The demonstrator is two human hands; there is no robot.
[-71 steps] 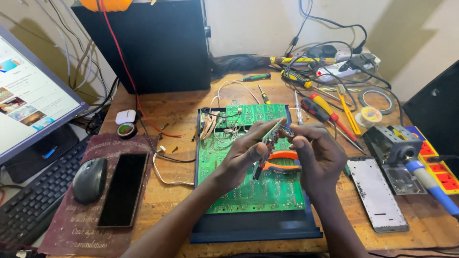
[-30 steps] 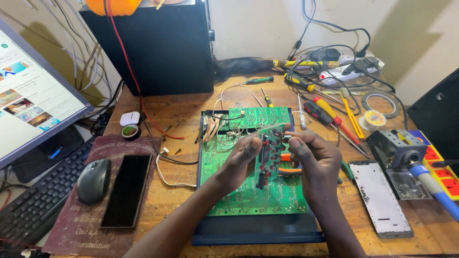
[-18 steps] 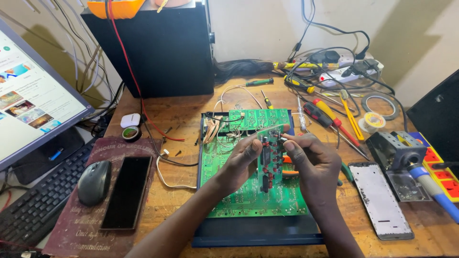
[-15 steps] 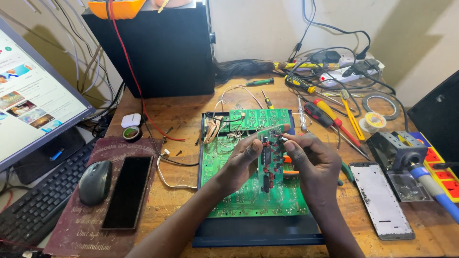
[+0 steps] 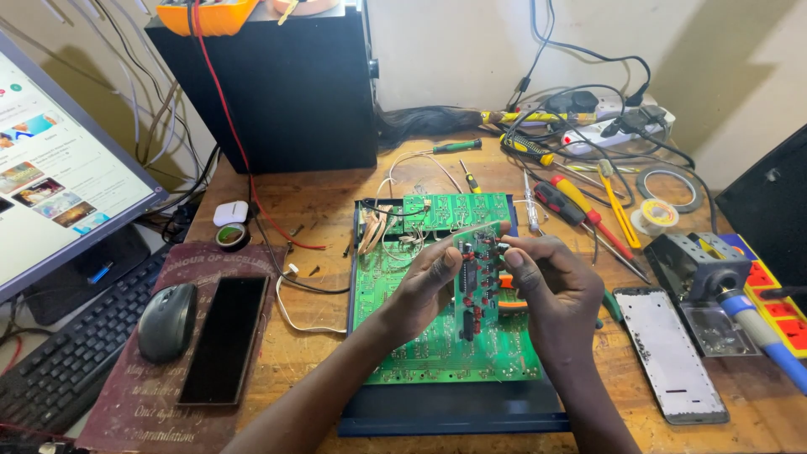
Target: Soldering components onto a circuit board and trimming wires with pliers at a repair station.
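Left hand point(image 5: 429, 282) and right hand point(image 5: 551, 282) both pinch 1 small circuit board point(image 5: 475, 282), upright above large green board point(image 5: 445, 328) on table point(image 5: 311, 202).

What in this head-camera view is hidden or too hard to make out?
- Orange-handled pliers: mostly hidden behind the right hand.
- Small green circuit board: parts too small to identify; left hand covers one edge.
- Black keyboard: cut off by the frame's left edge.

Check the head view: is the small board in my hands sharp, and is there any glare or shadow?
Head view: small circuit board between left hand and right hand is sharp; monitor glows bright, slightly washed out; a dark shadow falls on the wall at right.
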